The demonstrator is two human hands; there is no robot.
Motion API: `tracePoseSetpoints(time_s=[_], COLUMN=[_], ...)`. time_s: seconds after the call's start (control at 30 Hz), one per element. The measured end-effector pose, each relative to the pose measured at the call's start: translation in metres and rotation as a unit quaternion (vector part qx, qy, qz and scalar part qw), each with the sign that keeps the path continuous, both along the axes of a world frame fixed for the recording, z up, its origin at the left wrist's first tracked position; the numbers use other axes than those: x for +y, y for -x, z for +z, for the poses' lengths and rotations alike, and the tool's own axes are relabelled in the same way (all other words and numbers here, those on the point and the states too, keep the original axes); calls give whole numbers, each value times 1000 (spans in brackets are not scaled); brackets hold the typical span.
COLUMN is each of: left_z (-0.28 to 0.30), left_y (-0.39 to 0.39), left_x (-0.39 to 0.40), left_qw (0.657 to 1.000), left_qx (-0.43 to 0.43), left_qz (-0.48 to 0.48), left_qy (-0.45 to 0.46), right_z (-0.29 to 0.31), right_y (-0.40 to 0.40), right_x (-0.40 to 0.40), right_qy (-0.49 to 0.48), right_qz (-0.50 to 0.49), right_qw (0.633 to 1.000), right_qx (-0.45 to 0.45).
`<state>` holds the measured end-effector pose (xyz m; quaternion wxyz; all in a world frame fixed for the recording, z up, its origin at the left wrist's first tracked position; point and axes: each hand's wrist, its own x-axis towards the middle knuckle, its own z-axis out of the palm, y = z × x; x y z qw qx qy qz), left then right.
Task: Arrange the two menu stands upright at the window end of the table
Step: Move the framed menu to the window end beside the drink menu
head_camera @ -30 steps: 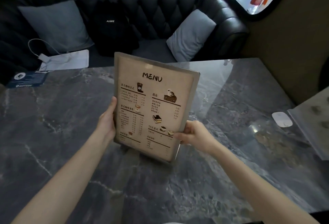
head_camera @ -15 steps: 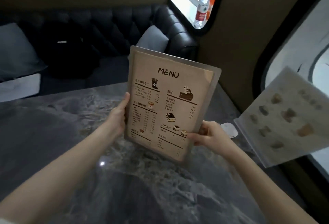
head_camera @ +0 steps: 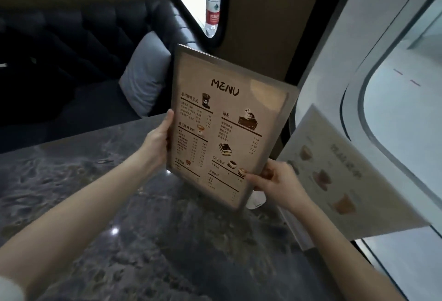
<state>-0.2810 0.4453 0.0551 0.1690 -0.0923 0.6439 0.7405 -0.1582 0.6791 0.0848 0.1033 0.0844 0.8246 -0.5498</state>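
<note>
Both hands hold a menu stand [head_camera: 227, 130] up above the dark marble table [head_camera: 148, 241].

The left hand [head_camera: 156, 140] grips the stand's left edge, fingers curled behind the panel and thumb along its front rim. The right hand [head_camera: 275, 181] pinches the lower right corner, thumb on the printed face, fingers wrapped behind. The stand is tilted, its top leaning away. A second menu stand [head_camera: 334, 176] stands just to the right, by the window [head_camera: 394, 114]. A small white object [head_camera: 256, 201] shows under the held stand's lower corner.
</note>
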Motion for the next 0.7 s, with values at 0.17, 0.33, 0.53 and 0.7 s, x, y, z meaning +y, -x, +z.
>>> tracePoseSetpoints(time_s=[0.17, 0.33, 0.53, 0.7], left_z=[-5, -12, -30, -44], left_y=[42, 78, 110, 128], left_x=[35, 61, 79, 90], left_qw=[1000, 999, 994, 987], left_qx=[15, 28, 58, 70], left_qz=[-13, -46, -92, -132], left_qy=[4, -1, 25, 56], right_z=[-9, -26, -53, -73], right_y=[17, 30, 45, 50], right_x=[18, 23, 26, 23], right_qy=[5, 14, 10, -27], right_qz=[-26, -76, -113, -122], right_qw=[1000, 997, 992, 989], right_qx=[17, 22, 48, 75])
